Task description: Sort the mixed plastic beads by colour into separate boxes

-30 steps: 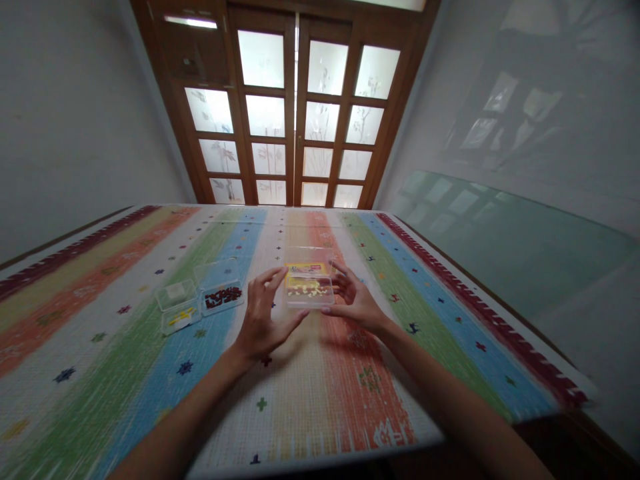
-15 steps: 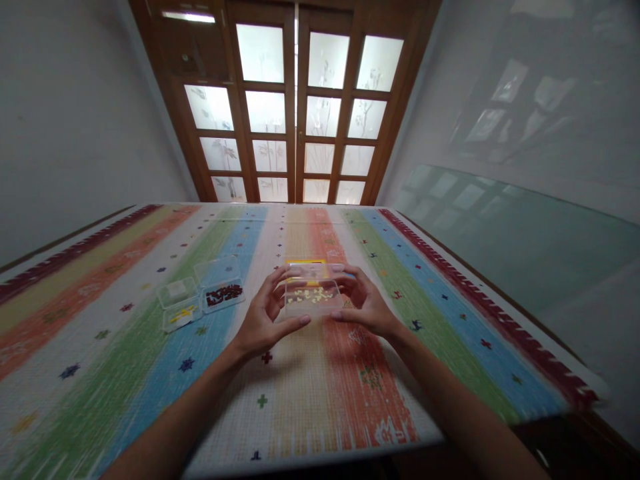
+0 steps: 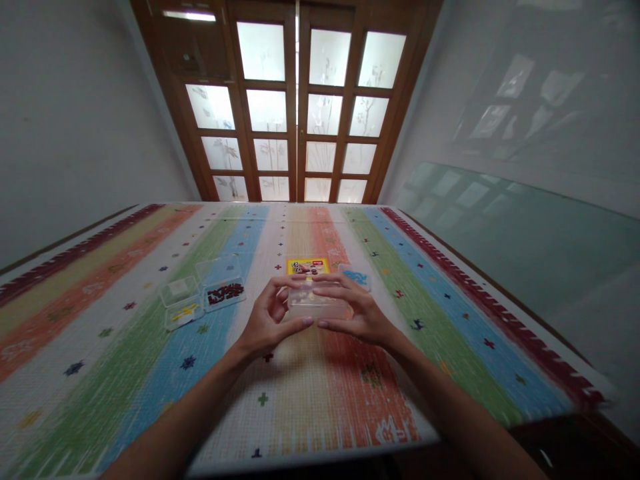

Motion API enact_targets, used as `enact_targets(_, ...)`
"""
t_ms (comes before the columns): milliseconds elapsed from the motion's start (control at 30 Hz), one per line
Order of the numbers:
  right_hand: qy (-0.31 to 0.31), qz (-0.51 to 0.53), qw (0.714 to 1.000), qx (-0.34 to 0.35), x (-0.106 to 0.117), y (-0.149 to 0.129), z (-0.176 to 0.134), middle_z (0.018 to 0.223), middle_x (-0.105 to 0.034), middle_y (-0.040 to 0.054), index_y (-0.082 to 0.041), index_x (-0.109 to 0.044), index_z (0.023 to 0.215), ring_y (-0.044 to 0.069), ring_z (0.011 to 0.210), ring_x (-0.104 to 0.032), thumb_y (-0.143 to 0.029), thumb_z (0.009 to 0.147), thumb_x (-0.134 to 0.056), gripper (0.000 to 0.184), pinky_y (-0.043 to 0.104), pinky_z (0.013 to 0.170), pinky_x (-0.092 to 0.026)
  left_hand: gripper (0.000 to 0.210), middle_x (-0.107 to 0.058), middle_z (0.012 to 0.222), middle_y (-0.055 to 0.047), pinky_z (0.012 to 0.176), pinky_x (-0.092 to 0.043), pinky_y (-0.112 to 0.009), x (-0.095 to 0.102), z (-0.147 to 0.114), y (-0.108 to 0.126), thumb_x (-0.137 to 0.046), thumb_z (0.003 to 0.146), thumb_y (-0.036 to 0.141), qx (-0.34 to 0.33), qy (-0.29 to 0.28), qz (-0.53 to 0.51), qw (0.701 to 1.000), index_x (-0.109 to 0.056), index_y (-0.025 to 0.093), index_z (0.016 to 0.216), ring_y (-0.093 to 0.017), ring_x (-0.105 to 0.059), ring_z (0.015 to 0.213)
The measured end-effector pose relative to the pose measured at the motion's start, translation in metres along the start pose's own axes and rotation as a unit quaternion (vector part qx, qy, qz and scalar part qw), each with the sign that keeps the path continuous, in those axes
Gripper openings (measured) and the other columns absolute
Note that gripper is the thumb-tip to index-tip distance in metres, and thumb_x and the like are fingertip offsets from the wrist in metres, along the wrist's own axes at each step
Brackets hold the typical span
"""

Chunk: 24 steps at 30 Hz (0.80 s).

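A small clear plastic box (image 3: 320, 310) with pale cream pieces inside is held between my two hands, its lid folded down over the pieces. My left hand (image 3: 267, 315) grips its left side, thumb along the near edge and fingers curled round the far side. From the right, my right hand (image 3: 364, 312) grips it too, with fingers across the top and thumb at the front. Just beyond the fingers lies a yellow-edged printed card (image 3: 320, 263). Beside it, partly behind my right hand, sits a clear box of blue pieces (image 3: 356, 277).
To the left stand two clear boxes with raised lids, one with dark red-brown pieces (image 3: 225, 294), the other with yellow pieces (image 3: 184, 313). A striped tablecloth (image 3: 125, 380) covers the table. Walls flank both sides; a wooden glass-paned door (image 3: 297, 133) is beyond.
The box's raised lid has come down over the cream pieces. My right fingers have moved left across its top, and the printed card and blue pieces show more clearly.
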State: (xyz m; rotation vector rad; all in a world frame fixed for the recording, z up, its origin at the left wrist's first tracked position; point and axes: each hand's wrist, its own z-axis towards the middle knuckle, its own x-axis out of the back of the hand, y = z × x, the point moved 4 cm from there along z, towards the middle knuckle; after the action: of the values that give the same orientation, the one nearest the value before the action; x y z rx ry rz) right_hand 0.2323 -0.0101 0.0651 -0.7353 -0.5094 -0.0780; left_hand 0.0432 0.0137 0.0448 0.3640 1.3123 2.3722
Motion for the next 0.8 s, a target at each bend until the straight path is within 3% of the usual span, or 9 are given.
enact_targets(100,0.007,0.009,1.000,0.010,0.000,0.000,-0.001,0.134,-0.060,0.0055,-0.037,-0.068,0.124,0.025,0.126,-0.057,-0.032,0.082,-0.079,0.044,0.050,0.110,-0.043,0.044,-0.056,0.138,-0.013,0.096,-0.057,-0.042,-0.001,-0.001,-0.001,-0.082,0.078,0.033,0.002,-0.002,-0.011,1.000,-0.051,0.024,0.107,-0.027,-0.059,0.126)
enact_targets(433,-0.001,0.017,1.000,-0.006,0.000,0.003,-0.003,0.135,-0.059,0.0051,-0.038,-0.069,0.122,0.025,0.124,-0.058,-0.032,0.082,-0.080,0.042,0.049,0.105,-0.048,0.037,-0.057,0.134,-0.011,0.093,-0.058,-0.040,-0.001,-0.003,-0.006,-0.082,0.078,0.029,-0.003,-0.006,-0.013,1.000,-0.054,0.023,0.102,-0.026,-0.062,0.121)
enact_targets(633,-0.023,-0.016,0.999,-0.025,0.003,0.007,-0.003,0.140,-0.056,0.0076,-0.035,-0.059,0.135,0.028,0.133,-0.051,-0.034,0.081,-0.079,0.058,0.051,0.111,-0.040,0.038,-0.054,0.138,-0.012,0.094,-0.057,-0.042,0.004,-0.002,-0.007,-0.080,0.079,0.031,0.003,-0.013,0.014,1.000,-0.052,0.024,0.103,-0.026,-0.060,0.124)
enact_targets(800,-0.019,-0.053,0.994,-0.098,0.004,0.025,-0.009,0.133,-0.061,0.0111,-0.029,-0.050,0.143,0.027,0.114,-0.062,-0.038,0.077,-0.081,0.073,0.047,0.100,-0.048,0.035,-0.054,0.134,-0.015,0.097,-0.054,-0.044,0.011,-0.001,-0.014,-0.077,0.079,0.029,-0.002,-0.033,0.094,0.995,-0.054,0.022,0.105,-0.028,-0.056,0.127)
